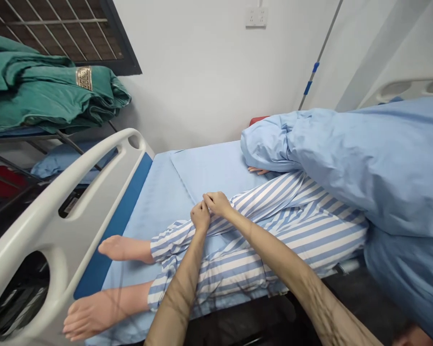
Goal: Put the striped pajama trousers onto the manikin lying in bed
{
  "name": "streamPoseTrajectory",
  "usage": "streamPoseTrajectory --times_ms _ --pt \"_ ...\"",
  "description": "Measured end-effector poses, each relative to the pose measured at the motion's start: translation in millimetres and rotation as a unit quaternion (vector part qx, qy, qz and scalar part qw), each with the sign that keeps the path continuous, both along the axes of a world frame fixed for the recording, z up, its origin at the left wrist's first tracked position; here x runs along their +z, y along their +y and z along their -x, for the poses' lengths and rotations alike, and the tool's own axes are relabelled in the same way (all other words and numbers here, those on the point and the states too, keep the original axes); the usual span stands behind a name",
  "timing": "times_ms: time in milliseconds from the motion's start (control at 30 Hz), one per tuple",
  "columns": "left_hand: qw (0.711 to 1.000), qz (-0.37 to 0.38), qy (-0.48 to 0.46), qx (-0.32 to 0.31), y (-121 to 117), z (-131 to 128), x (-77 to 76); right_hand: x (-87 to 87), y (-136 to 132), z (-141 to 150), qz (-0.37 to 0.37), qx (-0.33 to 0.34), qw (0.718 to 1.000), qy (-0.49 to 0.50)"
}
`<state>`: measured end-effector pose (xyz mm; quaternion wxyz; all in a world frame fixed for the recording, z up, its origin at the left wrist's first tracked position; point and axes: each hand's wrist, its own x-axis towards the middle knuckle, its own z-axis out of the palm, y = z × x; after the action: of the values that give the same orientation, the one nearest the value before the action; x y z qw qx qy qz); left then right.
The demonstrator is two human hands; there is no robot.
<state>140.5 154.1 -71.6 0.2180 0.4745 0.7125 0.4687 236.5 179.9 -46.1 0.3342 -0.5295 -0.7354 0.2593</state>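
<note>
My left hand [201,216] and my right hand [218,203] meet at the far leg of a pair of blue-and-white striped trousers [328,238]. Both have their fingers curled closed on the cloth near the knee; the fingertips are hidden. The trousers are on what looks like a patient manikin, lying on a bed with its legs stretched to the left. Its far foot [120,248] and near foot [90,317] are bare. A light blue quilt [364,158] covers the upper body, and a few manikin fingers [259,170] show under its edge.
A white and blue bed end board [104,178] rises at the left. Behind it, folded green cloths [57,91] lie on a rack under a barred window [57,29]. A pole [315,67] with blue clamps leans by the wall. Light blue sheet [209,161] covers the mattress.
</note>
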Motion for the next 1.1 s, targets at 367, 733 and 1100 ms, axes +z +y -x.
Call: streamPoseTrajectory --times_ms 367,733,1100 --pt "0.998 -0.033 0.028 -0.034 13.9 -28.2 24.6 -34.7 3.5 -22.9 0.018 -0.083 0.988 0.129" --pt "0.992 0.069 0.107 0.015 20.2 -62.8 11.2 -19.8 11.2 -29.9 0.043 -0.109 0.985 0.128" --pt "0.982 0.084 0.163 -0.032 20.3 -67.2 7.7 -12.1 13.8 -85.1 -0.022 -0.09 0.988 -0.122"
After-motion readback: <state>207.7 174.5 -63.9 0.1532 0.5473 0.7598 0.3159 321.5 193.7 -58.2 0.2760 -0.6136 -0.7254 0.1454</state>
